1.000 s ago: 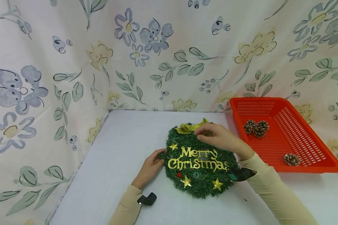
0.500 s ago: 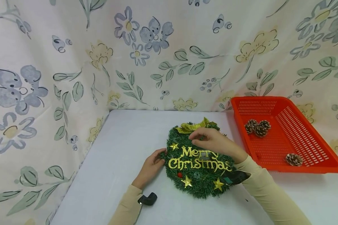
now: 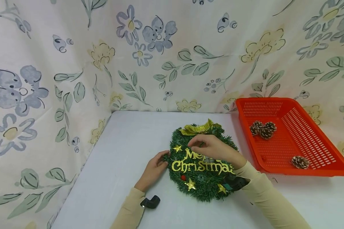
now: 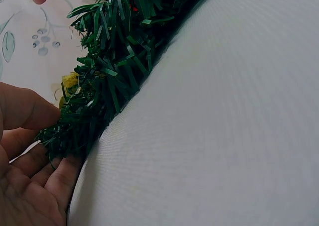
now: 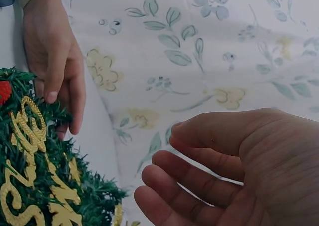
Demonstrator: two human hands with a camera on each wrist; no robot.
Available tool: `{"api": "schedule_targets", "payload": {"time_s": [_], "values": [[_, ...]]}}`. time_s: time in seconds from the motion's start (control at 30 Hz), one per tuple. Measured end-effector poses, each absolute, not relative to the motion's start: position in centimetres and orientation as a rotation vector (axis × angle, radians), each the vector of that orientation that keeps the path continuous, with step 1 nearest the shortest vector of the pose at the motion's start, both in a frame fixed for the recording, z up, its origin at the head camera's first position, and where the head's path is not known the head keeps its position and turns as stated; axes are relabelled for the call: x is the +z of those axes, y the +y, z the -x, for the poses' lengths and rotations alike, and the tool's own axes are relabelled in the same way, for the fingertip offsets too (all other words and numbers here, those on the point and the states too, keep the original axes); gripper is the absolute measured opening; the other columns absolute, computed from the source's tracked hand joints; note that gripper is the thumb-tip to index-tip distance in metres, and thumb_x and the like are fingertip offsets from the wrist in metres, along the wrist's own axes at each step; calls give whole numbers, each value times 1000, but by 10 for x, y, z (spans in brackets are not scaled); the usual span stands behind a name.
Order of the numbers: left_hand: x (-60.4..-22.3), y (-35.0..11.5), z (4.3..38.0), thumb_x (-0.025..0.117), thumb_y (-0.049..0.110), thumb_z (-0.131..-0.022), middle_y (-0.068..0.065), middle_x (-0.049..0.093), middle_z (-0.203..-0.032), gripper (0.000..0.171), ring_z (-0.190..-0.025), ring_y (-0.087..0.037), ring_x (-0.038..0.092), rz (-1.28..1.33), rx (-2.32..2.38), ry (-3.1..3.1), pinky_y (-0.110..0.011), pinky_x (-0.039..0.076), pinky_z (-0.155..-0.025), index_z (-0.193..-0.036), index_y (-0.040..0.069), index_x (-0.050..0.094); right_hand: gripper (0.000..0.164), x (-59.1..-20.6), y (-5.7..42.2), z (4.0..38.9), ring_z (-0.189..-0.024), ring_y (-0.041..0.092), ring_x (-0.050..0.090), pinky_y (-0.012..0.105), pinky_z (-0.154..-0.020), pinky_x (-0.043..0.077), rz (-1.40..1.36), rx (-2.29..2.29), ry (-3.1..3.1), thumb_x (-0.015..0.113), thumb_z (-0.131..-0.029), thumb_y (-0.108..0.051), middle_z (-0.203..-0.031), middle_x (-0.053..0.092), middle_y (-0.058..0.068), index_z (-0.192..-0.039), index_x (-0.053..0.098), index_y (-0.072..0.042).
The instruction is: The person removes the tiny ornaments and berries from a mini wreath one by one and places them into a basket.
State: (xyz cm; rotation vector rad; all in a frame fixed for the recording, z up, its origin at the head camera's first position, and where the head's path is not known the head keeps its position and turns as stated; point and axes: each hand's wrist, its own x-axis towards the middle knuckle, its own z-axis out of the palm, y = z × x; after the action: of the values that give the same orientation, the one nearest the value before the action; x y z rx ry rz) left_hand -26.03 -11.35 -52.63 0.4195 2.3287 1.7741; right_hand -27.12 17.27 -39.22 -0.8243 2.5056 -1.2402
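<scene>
A green tinsel wreath [image 3: 204,193] lies on the white table, with gold "Merry Christmas" lettering [image 3: 202,166] across its middle. It carries a gold bow [image 3: 196,128], gold stars [image 3: 190,184] and a small red ball [image 3: 183,177]. My left hand [image 3: 154,168] grips the wreath's left edge; in the left wrist view its thumb [image 4: 30,109] is on the tinsel and the other fingers lie underneath. Over the upper lettering is my right hand [image 3: 213,148], fingers loosely bent. Nothing shows between its thumb and fingertips [image 5: 149,201] in the right wrist view.
To the right stands a red plastic basket [image 3: 306,172] holding a cluster of pine cones [image 3: 266,133] and a separate pine cone [image 3: 300,162]. Behind the white table [image 3: 126,140] hangs a floral cloth [image 3: 166,92]. Small dark bits lie on the table by the right sleeve.
My right hand has drifted left and toward me, from beside the gold bow to over the lettering. My left hand keeps its place at the wreath's edge.
</scene>
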Motion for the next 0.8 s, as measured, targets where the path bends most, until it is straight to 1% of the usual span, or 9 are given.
{"api": "schedule_targets", "payload": {"time_s": [0.13,0.23,0.33,0.5,0.53,0.6,0.63,0.73,0.8], "values": [[-526,-113,261,55,2,-101,-13,55,-147,50,-141,-32,50,-416,1776,2336,-35,50,-110,-149,12,50,21,-397,169,271,-94,12,64,26,-77,56,824,-1242,2497,65,-100,-19,-108,71,1,-120,70,-14],[-526,-113,260,55,2,-100,-14,56,-147,50,-141,-32,51,-418,1782,2331,-34,51,-109,-149,11,50,23,-401,167,270,-90,13,63,26,-72,55,828,-1243,2477,64,-100,-19,-107,70,1,-121,69,-11],[-525,-113,260,55,1,-100,-15,55,-147,50,-141,-33,50,-427,1793,2312,-32,51,-109,-149,10,49,24,-405,166,269,-84,15,62,25,-66,54,832,-1250,2454,63,-101,-20,-105,70,3,-121,69,-9],[-525,-113,260,55,1,-100,-16,54,-148,51,-141,-33,50,-429,1799,2299,-31,50,-110,-150,10,48,25,-411,164,268,-79,12,60,25,-63,51,840,-1250,2448,64,-101,-20,-108,71,9,-122,69,-9],[-525,-113,260,55,1,-100,-15,54,-148,51,-141,-33,50,-426,1801,2298,-31,49,-111,-150,10,48,25,-412,163,268,-80,11,60,25,-64,52,844,-1247,2450,64,-101,-20,-110,71,10,-122,69,-8],[-525,-114,259,55,1,-100,-15,54,-148,51,-142,-33,49,-422,1799,2297,-31,49,-111,-150,10,48,25,-415,162,267,-80,9,60,25,-65,52,826,-1241,2448,64,-101,-22,-110,71,7,-122,69,-11],[-525,-114,259,55,1,-100,-16,54,-148,51,-142,-33,49,-421,1799,2297,-31,49,-111,-150,9,48,25,-416,161,267,-82,9,61,24,-67,53,822,-1242,2442,65,-100,-22,-110,71,6,-122,69,-11],[-524,-114,259,55,2,-101,-16,54,-148,50,-142,-33,49,-422,1800,2295,-32,49,-111,-150,10,47,27,-420,159,267,-90,13,65,24,-75,56,831,-1238,2415,64,-101,-23,-111,71,3,-123,68,-9],[-524,-114,260,55,2,-101,-16,54,-148,50,-142,-33,49,-421,1798,2296,-32,49,-111,-150,10,47,29,-422,158,267,-92,18,67,25,-78,57,830,-1241,2381,64,-101,-24,-111,71,4,-125,68,-8]]}}
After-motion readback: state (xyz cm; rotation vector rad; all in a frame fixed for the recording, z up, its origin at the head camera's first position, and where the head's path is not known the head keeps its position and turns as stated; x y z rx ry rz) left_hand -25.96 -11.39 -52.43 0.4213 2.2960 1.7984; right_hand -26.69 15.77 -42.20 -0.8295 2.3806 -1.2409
